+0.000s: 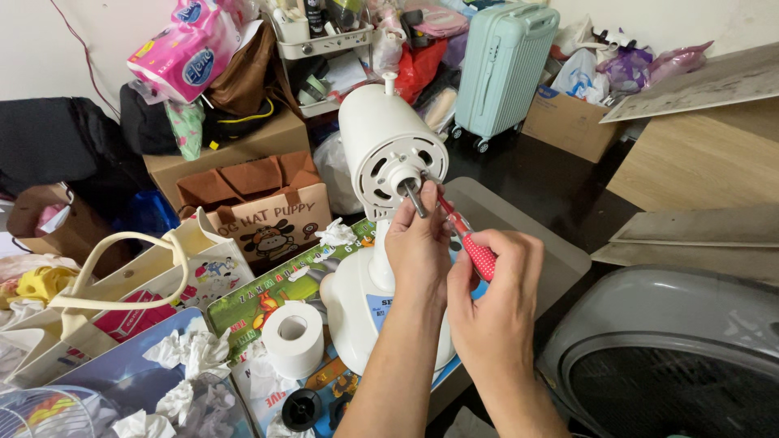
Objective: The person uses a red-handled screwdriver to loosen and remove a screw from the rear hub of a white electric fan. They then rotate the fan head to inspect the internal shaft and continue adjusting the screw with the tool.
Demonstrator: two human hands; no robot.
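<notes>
A white fan motor housing [381,138] stands on its white base [357,308], tilted back, with a bare metal shaft [414,197] poking from its round face. My left hand [418,243] reaches up under the housing, fingers closed at the shaft. My right hand [491,280] is shut on a red-handled screwdriver [475,250], whose tip points up at the housing face just right of the shaft.
A toilet paper roll [292,337], crumpled tissues [191,357] and a black round knob [302,408] lie left of the base. A grey fan guard [673,357] sits at the lower right. Cardboard boxes [268,203], bags and a mint suitcase [503,65] crowd the back.
</notes>
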